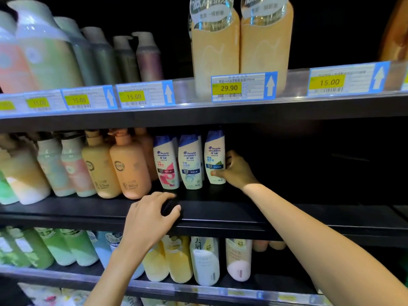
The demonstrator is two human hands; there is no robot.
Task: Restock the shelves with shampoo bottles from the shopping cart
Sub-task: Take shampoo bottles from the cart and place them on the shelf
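Right arm: extended forward and up from the lower right, forearm bare, wrist level with the middle shelf (220, 208). The right hand (237, 171) grips a white shampoo bottle (215, 151) with a blue cap and a green leaf on its label. The thumb lies across the lower front of the label; the fingers (229, 155) curl round the bottle's right side and back. The bottle stands upright on the middle shelf, set well back from the front edge, as the rightmost of three.

To its left stand a pale-blue-label bottle (191, 164) and a pink-label bottle (166, 164) of the same brand, both upright, close together but not touching the gripped one.

Left arm: raised from the lower left, wrist bent back. The left hand (148, 217) rests on the front lip of the middle shelf, fingers curled and slightly spread round a dark rounded shape; whether that is a separate item or part of the shelf cannot be told.

Left of the three bottles: peach pump bottles (130, 166). On the upper shelf, two tall tan bottles (215, 51) above a 29.90 price tag (228, 87).
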